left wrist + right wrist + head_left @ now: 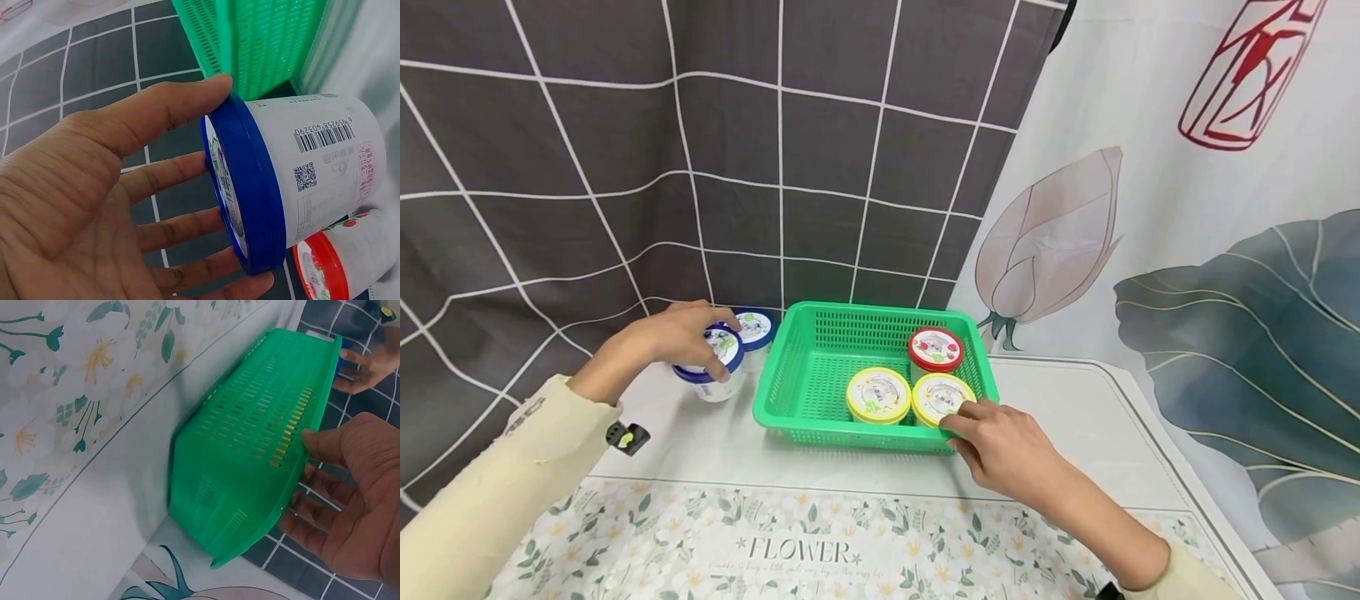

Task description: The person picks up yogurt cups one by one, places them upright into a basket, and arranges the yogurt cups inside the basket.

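The left hand (681, 335), arm stretched forward, holds a blue-lidded white tub (319, 169) left of the green basket (827, 432), thumb and fingers spread around its lid. The right hand (1009, 446), angled inward, grips the basket's near rim toward its right end. The tub's side bears a barcode.

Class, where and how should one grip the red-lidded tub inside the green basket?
Probably by the red lid's rim, from above: the tub stands lid up, with a yellow-lidded tub close in front and the basket wall to its right.
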{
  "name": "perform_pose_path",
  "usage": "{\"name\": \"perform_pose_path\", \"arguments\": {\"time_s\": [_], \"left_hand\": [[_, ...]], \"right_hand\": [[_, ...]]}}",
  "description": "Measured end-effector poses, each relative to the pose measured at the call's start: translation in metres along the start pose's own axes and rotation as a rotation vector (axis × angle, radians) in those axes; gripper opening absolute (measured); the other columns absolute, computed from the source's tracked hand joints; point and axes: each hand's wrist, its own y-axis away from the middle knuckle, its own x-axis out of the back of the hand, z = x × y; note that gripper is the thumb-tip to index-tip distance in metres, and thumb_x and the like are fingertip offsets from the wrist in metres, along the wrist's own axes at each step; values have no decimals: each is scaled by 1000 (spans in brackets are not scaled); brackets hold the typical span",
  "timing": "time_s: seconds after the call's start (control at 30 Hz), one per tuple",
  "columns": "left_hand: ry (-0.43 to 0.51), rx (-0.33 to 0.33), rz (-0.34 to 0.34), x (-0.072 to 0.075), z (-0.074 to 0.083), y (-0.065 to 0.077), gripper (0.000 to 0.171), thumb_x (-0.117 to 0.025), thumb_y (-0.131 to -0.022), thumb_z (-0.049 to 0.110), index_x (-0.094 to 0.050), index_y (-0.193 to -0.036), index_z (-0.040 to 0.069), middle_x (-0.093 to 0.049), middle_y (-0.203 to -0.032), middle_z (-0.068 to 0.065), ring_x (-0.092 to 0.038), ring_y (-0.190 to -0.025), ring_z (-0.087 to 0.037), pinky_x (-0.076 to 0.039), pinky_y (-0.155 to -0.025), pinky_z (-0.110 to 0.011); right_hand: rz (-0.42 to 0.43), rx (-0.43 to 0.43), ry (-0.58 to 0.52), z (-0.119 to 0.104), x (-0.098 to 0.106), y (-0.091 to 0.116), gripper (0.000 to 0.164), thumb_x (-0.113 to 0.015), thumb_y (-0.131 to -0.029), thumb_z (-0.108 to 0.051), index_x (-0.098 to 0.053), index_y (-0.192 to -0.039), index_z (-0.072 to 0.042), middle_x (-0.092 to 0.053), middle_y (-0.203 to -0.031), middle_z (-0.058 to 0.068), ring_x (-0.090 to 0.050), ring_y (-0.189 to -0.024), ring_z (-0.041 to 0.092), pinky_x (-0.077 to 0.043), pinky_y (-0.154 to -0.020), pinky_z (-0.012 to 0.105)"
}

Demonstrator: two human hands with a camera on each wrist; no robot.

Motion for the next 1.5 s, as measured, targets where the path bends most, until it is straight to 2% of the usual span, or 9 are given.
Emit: {"name": "perform_pose_path", "arguments": {"time_s": [0.23, 0.53, 0.87, 1.33, 1.5], "left_hand": [[-6, 4, 22, 6, 6, 2, 82, -100, -77, 30, -68, -150, 9, -61, -148, -32, -51, -132, -56, -60, -94, -69], [-24, -13, 71, 18, 19, 5, 80, -99, -78, 31, -69, -150, 11, -62, -147, -29, -49, -139, -58, -58, -98, -74], [-2, -69, 111, 26, 41, 9, 76, -97, -80, 30, -70, -149, 12, -63, -144, -25, -50, -132, -52, -60, -94, -64], [10, -134, 150, 28, 74, 10, 75, -96, -80, 35, -71, -149, 19, -64, -151, -21, -53, -130, -44, -63, -87, -55], [8, -167, 155, 25, 83, 8, 75, -97, -80, 35, -72, -149, 20, -65, -151, -21, -54, -132, -44, -62, -92, -59]], "right_hand": [[3, 1, 3, 0, -1, 0, 23, -91, -93, -15, -83, -114, -21, -73, -96, -5, -65, -84, 15, -58, -64, 31], [2, -3, -1, -1, 0, 0, 24, -91, -93, -15, -83, -114, -21, -74, -97, -5, -65, -84, 14, -58, -64, 32], [8, -6, -3, 0, 0, 0, 25, -91, -93, -13, -82, -114, -22, -73, -97, -7, -66, -84, 15, -58, -63, 32], [12, 3, -12, 0, 0, 0, 25, -92, -92, -13, -82, -113, -22, -73, -96, -6, -66, -83, 14, -57, -61, 30], [7, 0, -10, -1, 1, -1, 25, -92, -92, -13, -82, -113, -22, -73, -96, -7, -66, -83, 14, -57, -61, 31]]}}
